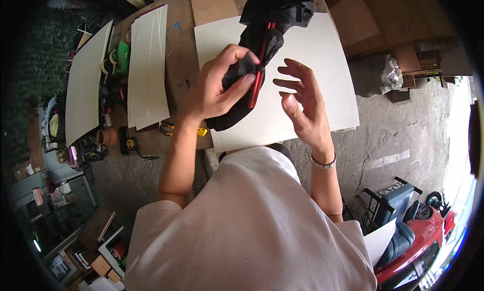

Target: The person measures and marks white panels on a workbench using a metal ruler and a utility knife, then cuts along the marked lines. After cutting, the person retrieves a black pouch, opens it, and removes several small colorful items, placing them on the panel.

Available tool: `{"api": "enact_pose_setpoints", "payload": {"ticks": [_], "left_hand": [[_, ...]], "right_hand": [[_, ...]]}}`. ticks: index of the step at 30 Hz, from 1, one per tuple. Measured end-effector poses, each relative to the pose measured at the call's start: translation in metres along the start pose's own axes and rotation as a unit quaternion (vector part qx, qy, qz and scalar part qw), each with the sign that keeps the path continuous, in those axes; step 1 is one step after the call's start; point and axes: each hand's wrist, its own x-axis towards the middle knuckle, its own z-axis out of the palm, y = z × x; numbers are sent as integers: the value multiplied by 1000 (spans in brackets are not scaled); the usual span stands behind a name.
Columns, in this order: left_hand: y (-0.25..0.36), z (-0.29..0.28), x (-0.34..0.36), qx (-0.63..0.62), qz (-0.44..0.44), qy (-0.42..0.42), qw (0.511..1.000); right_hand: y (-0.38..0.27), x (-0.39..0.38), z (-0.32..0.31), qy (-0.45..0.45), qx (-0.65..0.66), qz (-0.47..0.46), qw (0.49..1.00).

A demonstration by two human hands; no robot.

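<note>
A brown table (182,64) fills the upper middle of the frame, bearing a broad white sheet (297,44) at centre and long, pale panels (148,64) toward the upper left. Across the sheet, from top centre down toward its lower left, runs a crumpled black cover (276,9), like a loose bag, with folds that hide whatever is inside.

The left hand (224,82), just left of centre, has its thumb and fingers closed on a bunched part of the black cover. The right hand (303,102), right of centre, is held apart above the sheet, fingers curved and spread wide, with nothing in its grasp.

At lower left, as far as the dim edge lets me judge, a pale-rimmed bin (105,251) has a red object inside. A crumpled clear plastic bag (392,74) sits at the upper right, its contents too indistinct to name. Slim red rods (256,92) lie along the black cover, beside the left fingertips. Smallest are the yellow-handled tool (201,132) below the left wrist and the metal wristband (323,163) on the right.
</note>
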Motion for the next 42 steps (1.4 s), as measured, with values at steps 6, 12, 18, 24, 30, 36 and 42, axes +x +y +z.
{"api": "enact_pose_setpoints", "payload": {"ticks": [6,12,18,24,30,36,42], "left_hand": [[6,11,11,146,-29,-12,989],[-1,40,16,201,-51,346,915],[22,20,11,-99,-100,351,926],[64,85,8,17,-81,137,987],[84,195,7,-117,-125,-153,973],[60,278,-4,-13,24,-240,970],[-19,266,30,228,-7,48,973]], "right_hand": [[4,-4,-7,-8,-40,-84,996],[28,-3,-34,10,45,21,999],[43,-26,-80,85,96,26,991],[95,-42,-128,123,79,62,987],[176,-75,-169,180,-97,119,972],[214,-78,-196,169,-183,171,953],[158,-50,-176,94,114,114,982]]}}
